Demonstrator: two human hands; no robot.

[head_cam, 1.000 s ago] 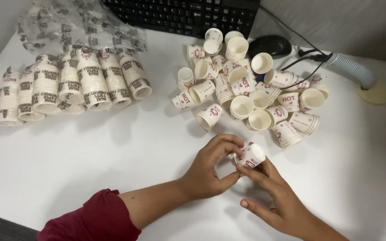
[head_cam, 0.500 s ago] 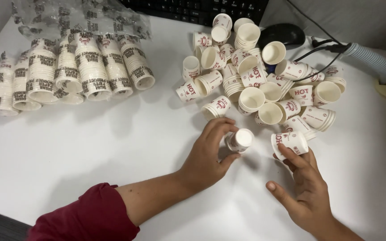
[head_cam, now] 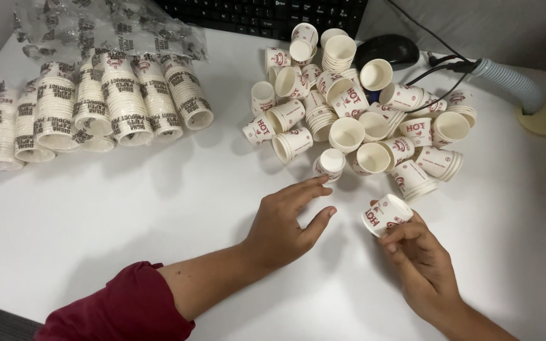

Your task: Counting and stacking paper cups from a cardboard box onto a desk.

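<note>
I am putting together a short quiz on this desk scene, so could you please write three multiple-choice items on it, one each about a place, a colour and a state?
1. Where do the wrapped stacks of cups lie?
A. Left part of the white table
B. Beside the grey hose
C. On the keyboard

2. What colour is the sleeve on the left arm?
A. Blue
B. Dark red
C. White

3. What is the right hand doing?
A. Lying flat on the table
B. Gripping the hose
C. Holding a paper cup

Answers:
1 A, the stacks lie in a row at the far left.
2 B, the cuff is dark red.
3 C, its fingers hold one cup, while the left hand is open.
</note>
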